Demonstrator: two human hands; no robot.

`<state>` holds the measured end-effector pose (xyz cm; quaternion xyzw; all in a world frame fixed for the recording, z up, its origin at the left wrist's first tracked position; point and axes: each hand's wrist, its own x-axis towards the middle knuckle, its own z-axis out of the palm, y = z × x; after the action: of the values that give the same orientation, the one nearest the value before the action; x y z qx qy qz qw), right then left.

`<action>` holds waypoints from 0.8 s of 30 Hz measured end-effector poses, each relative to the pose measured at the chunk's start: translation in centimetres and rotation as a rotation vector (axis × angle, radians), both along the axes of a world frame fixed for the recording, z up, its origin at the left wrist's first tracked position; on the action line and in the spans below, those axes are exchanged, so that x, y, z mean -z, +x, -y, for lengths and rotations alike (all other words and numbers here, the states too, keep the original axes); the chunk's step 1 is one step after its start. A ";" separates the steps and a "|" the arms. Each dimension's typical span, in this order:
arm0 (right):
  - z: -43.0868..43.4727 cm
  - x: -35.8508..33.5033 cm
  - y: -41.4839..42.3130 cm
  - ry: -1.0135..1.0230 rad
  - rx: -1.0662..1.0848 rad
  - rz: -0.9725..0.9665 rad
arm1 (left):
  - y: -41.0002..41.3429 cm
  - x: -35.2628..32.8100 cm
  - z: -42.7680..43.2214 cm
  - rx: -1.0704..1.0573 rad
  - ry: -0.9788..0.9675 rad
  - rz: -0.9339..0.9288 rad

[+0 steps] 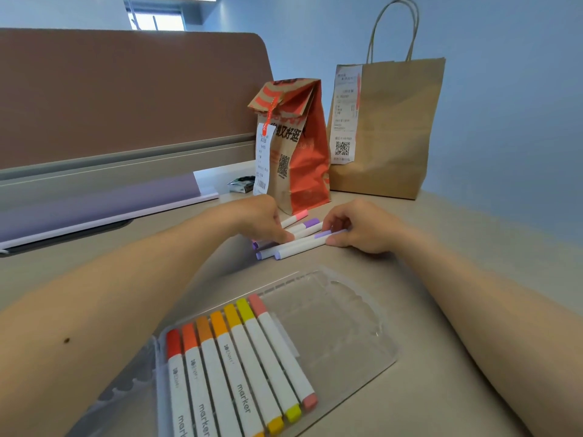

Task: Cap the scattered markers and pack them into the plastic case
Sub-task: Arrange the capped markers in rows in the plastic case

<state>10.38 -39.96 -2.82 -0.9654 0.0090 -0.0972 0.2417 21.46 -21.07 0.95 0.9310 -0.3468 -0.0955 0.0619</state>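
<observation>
Beyond the plastic case (347, 326), the right hand (359, 228) pinched a lilac marker (303, 246) by its capped end, seemingly to carry it over, while the left hand (262, 217) curled onto the loose markers (299, 229), perhaps steadying them, its grip unclear.

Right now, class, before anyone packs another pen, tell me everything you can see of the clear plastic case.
The plastic case is a clear, shallow tray with rounded corners and scalloped ridges, lying open and flat on the beige table, its lid folded out to the left. Seven capped white markers lie side by side in its left part, caps running red through orange and yellow to pink; its right part holds nothing.
</observation>
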 end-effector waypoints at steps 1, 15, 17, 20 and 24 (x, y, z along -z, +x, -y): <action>0.0 0.0 -0.1 0.001 -0.011 -0.007 | -0.1 -0.1 -0.1 -0.002 0.009 0.001; 0.5 -0.5 -1.6 0.021 0.027 -0.024 | -1.5 -0.6 -1.5 0.042 0.023 0.045; 0.6 -0.6 -1.7 0.017 0.030 -0.040 | -1.7 -0.6 -1.6 0.032 -0.006 0.052; 0.7 -0.8 -1.8 -0.016 0.025 -0.058 | -2.2 -1.0 -1.8 0.021 -0.076 0.047; 0.5 -0.8 -1.9 -0.070 0.011 -0.064 | -3.1 -1.8 -2.9 0.004 -0.248 0.003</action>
<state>8.53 -40.45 -2.02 -0.9758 0.0187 -0.0676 0.2070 18.33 -18.21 2.79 0.9157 -0.3578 -0.0506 0.1760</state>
